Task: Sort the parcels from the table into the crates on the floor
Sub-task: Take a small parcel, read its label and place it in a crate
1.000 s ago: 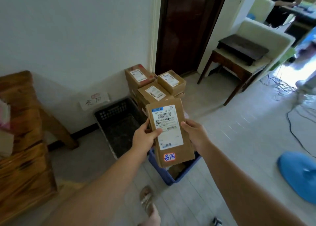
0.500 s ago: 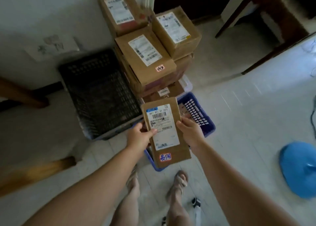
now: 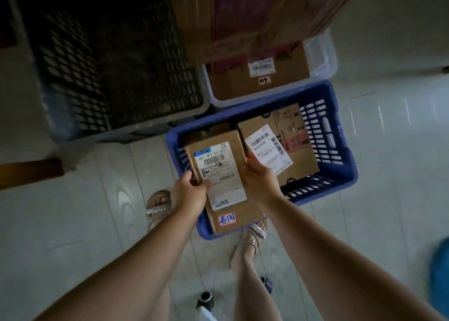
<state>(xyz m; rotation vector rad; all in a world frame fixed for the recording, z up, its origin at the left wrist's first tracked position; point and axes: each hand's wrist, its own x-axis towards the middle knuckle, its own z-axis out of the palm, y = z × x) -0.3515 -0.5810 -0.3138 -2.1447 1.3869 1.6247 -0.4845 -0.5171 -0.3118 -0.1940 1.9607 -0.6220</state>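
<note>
I hold a flat cardboard parcel with a white shipping label and a red-edged handwritten sticker, low over the near left part of the blue crate. My left hand grips its left edge and my right hand grips its right edge. Inside the blue crate lies another cardboard parcel with a tilted white label. Behind it a clear crate holds a stack of brown parcels. To the left stands a black mesh crate, dark inside.
The crates sit close together on a pale tiled floor. My sandalled feet stand just in front of the blue crate. A wooden furniture leg enters from the left. A blue object lies at the right edge.
My view has tipped down and closed in on the crates. Both hands have lowered the parcel from in front of me to just over the blue crate.
</note>
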